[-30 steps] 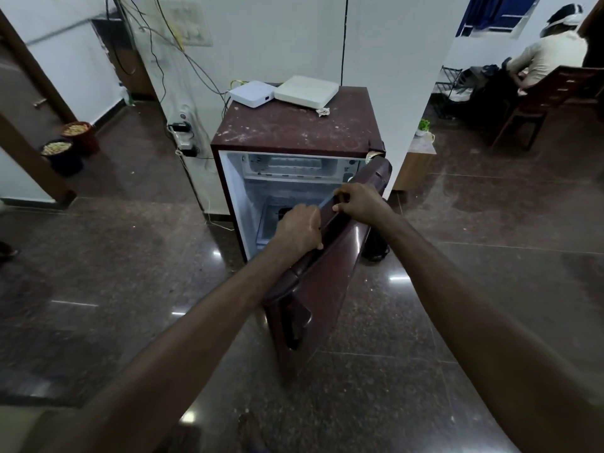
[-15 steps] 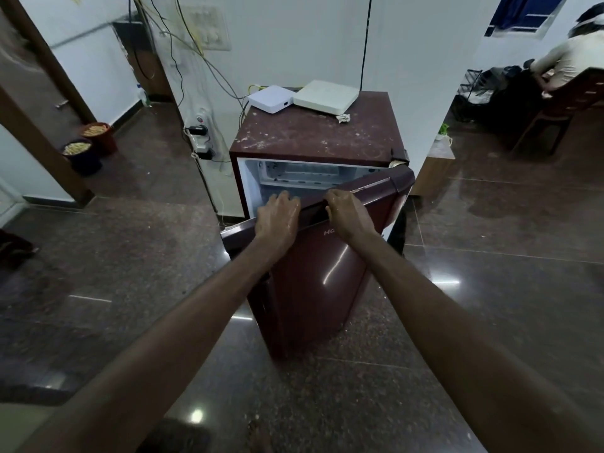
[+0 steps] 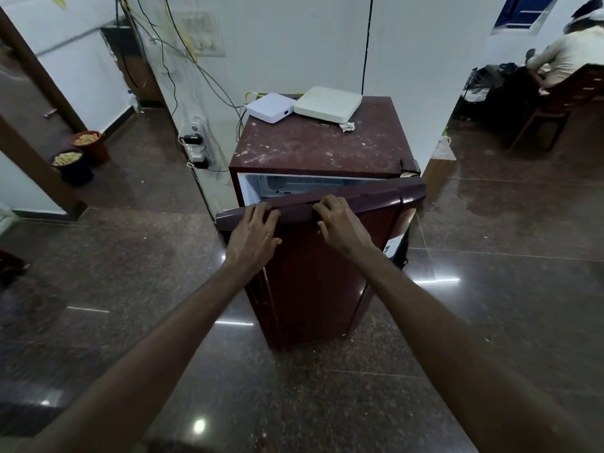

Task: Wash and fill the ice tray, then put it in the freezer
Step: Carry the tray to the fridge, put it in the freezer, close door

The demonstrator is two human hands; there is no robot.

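Note:
A small maroon fridge (image 3: 320, 148) stands against the white wall. Its door (image 3: 313, 282) is almost closed, leaving a narrow gap on the left. Through the gap shows a strip of the white freezer compartment (image 3: 294, 188). My left hand (image 3: 253, 235) presses on the door's top edge near its free corner, fingers fairly straight. My right hand (image 3: 343, 223) sits further right on the same edge, with its fingers curled over it. No ice tray is visible.
Two white boxes (image 3: 269, 107) (image 3: 327, 104) lie on the fridge top. A power strip (image 3: 196, 142) with hanging cables is on the wall to the left. Two pots (image 3: 70, 165) stand by the left doorway. A person sits at the far right (image 3: 562, 57). The dark floor is glossy.
The fridge door has swung from wide open to nearly closed, with both of my hands staying on its top edge. Much less of the inside shows now.

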